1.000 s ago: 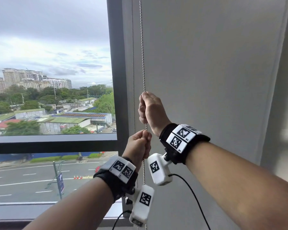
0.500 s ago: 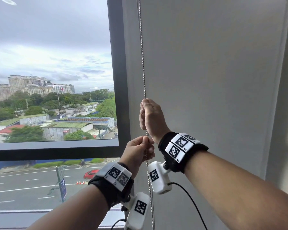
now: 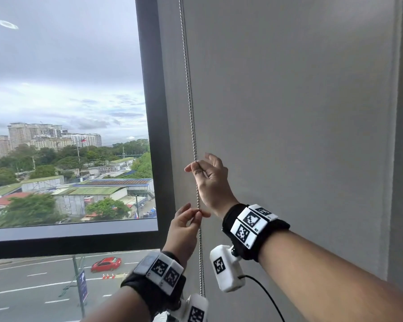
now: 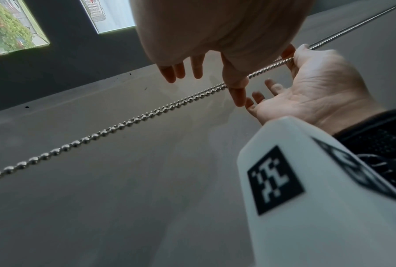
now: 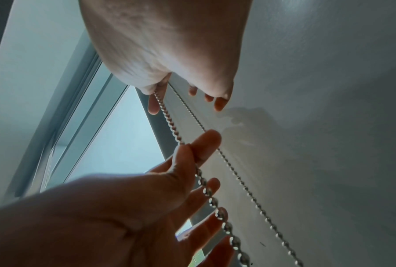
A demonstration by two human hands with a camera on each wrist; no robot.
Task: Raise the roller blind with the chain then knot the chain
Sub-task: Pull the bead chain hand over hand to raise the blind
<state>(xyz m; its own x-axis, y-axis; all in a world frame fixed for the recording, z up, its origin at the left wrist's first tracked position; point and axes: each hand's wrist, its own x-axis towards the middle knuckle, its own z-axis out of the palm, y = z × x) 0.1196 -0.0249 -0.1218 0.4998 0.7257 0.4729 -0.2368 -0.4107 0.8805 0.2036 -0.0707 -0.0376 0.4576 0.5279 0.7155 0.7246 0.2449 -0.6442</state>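
Your right hand is the upper one on the bead chain, pinching it between thumb and forefinger while the other fingers spread loose toward the grey roller blind. Your left hand sits just below it and pinches the same chain at the fingertips, its remaining fingers fanned out rather than clenched. The chain runs up along the left edge of the blind, just beside the dark window frame, and hangs on down past your left wrist. From the right wrist view two strands show side by side: the nearer one passes through both your hands, the farther one lies against the blind, untouched. The blind covers the whole pane in front of you; the pane to its left is bare and looks out over roofs, trees and a road with a red car. Your wristbands and the white camera housings carry black-and-white square marker patterns; small characters beside them are too tiny to read. No brand name or other legible writing shows anywhere, and the sign by the road is too blurred to make out.
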